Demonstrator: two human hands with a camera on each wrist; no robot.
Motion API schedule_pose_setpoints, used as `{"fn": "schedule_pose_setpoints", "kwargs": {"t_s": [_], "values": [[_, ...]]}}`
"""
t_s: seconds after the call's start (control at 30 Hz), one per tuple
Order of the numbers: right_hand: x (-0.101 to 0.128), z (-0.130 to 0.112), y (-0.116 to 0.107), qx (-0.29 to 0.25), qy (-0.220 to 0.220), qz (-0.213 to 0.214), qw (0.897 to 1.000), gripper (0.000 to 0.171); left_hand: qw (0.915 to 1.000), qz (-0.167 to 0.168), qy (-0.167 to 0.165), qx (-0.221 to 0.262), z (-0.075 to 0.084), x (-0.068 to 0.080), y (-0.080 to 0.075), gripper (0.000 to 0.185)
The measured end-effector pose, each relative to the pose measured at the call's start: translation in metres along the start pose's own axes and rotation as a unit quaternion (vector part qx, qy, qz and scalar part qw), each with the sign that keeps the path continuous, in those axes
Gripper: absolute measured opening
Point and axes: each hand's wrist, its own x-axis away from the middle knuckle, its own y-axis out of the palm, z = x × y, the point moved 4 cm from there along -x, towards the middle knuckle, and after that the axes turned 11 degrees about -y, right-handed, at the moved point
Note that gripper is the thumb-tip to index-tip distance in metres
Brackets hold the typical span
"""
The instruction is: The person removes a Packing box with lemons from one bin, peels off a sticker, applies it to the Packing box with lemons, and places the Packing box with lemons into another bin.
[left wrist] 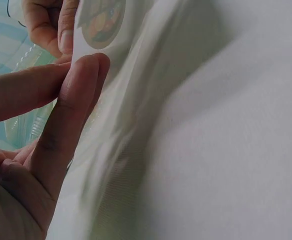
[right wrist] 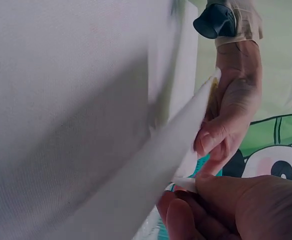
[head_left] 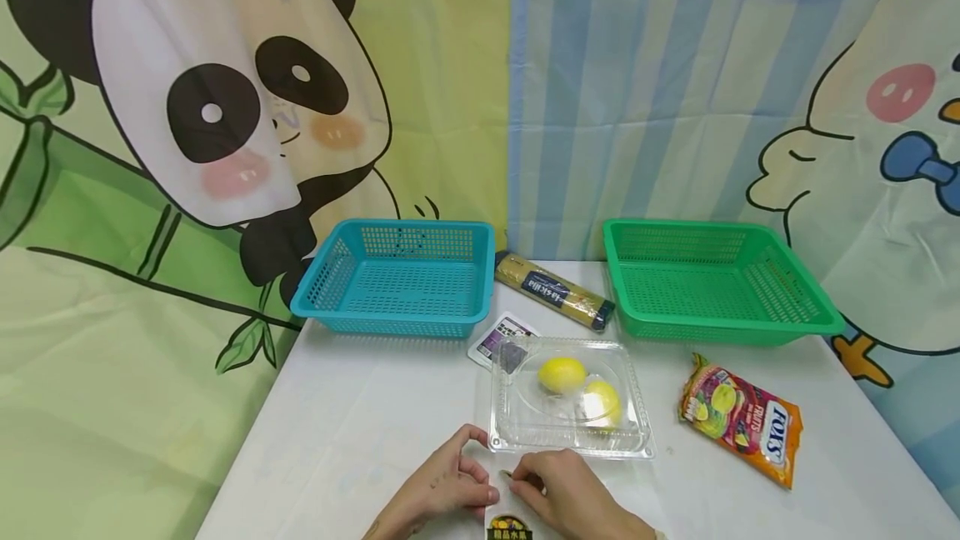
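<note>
I see the sticker sheet (head_left: 509, 519) at the table's (head_left: 360, 432) near edge, just in front of the clear clamshell box (head_left: 570, 398). My left hand (head_left: 442, 490) pinches its left edge, my right hand (head_left: 566, 494) its top right; its long axis runs toward me.

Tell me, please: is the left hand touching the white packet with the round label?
Touching. In the left wrist view, the left hand pinches the edge of the white packet between thumb and finger, just below its round label.
</note>
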Motion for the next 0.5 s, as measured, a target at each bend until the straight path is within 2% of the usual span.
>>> {"fn": "schedule_pose_setpoints", "kwargs": {"t_s": [0.13,0.27,0.5], "values": [[0.002,0.002,-0.005,0.002,0.024,0.024,0.999,0.007,0.9998,0.015,-0.004,-0.014,0.000,0.000,-0.002,0.058],[0.003,0.004,-0.011,-0.018,0.054,0.029,0.998,0.006,0.9986,0.036,-0.003,-0.039,-0.001,0.000,-0.004,0.057],[-0.004,-0.001,-0.038,-0.055,0.056,0.070,0.994,0.006,0.9916,0.078,0.016,-0.102,0.000,-0.003,-0.006,0.058]]}}
